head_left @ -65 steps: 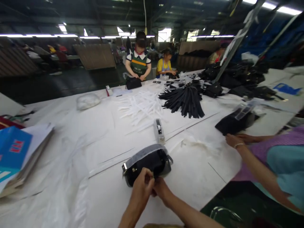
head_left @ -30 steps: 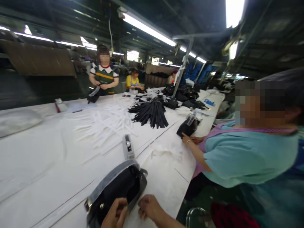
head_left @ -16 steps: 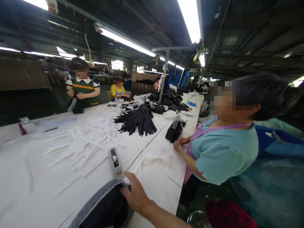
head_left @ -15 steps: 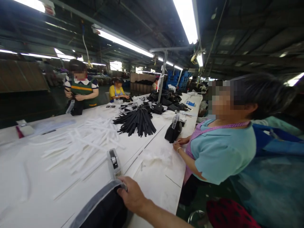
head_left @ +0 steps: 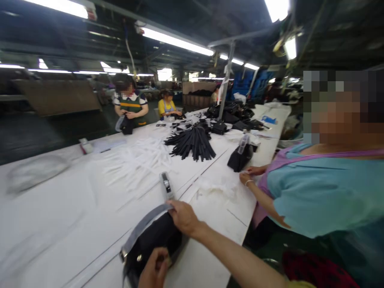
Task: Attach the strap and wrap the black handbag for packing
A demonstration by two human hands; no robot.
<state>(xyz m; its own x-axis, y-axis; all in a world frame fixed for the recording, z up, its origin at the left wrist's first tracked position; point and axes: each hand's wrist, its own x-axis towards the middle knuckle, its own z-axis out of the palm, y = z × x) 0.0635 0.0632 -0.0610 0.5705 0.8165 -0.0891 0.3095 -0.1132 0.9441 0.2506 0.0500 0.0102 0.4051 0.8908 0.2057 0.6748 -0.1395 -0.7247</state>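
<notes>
Head view: from far away I see the black bag [head_left: 160, 236] on the near part of the white table [head_left: 207, 256]. The right hand [head_left: 184, 218] now pinches the far right end of the strap [head_left: 140, 229]; one second ago it is off the bag. The left hand [head_left: 156, 266], out of sight half a second ago, is back by the bag's front, fingers bent almost shut; I cannot tell if they hold anything.

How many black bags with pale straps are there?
3. The nearest black bag, held by the right hand; the co-worker's bag on the right; and the far bag with the person in the green apron. The dark pile may hide more.
</notes>
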